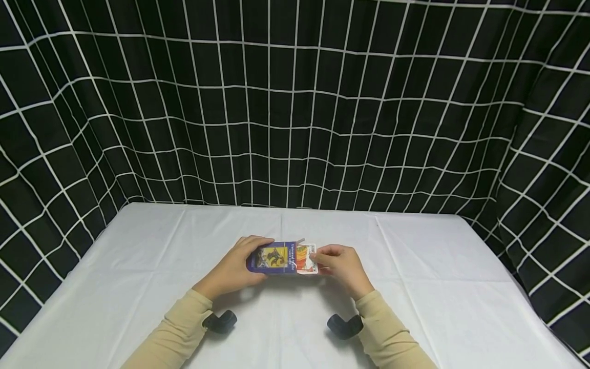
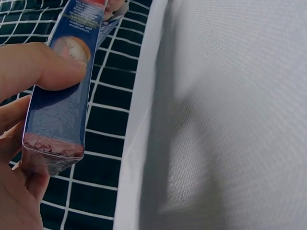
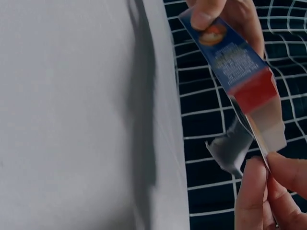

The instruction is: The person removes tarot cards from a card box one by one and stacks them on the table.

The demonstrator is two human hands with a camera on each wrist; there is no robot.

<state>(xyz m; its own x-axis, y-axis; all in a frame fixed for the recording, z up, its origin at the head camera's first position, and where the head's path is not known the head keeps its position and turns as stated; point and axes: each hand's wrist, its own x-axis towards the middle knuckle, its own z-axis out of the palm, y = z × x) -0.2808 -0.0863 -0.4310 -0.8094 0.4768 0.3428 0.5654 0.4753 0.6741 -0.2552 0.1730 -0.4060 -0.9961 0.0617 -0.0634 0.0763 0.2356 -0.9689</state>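
Note:
My left hand (image 1: 235,265) grips a blue tarot card box (image 1: 276,258) above the table, thumb and fingers on its opposite narrow sides. A yellow picture and the words "Universal Waite" show on its face. From the box's right end sticks out a card (image 1: 304,259) with an orange and red picture, which my right hand (image 1: 340,266) pinches between thumb and fingers. In the left wrist view, crinkled clear wrap (image 2: 60,164) covers the box's closed end. A torn-edged grey flap (image 3: 231,149) hangs beside the open end in the right wrist view. Whether more cards sit inside is hidden.
A white cloth (image 1: 286,328) covers the table beneath both hands. Dark curtains with a white grid (image 1: 295,107) hang behind and at both sides. A black curved device sits at the left wrist (image 1: 221,322) and another at the right wrist (image 1: 344,326).

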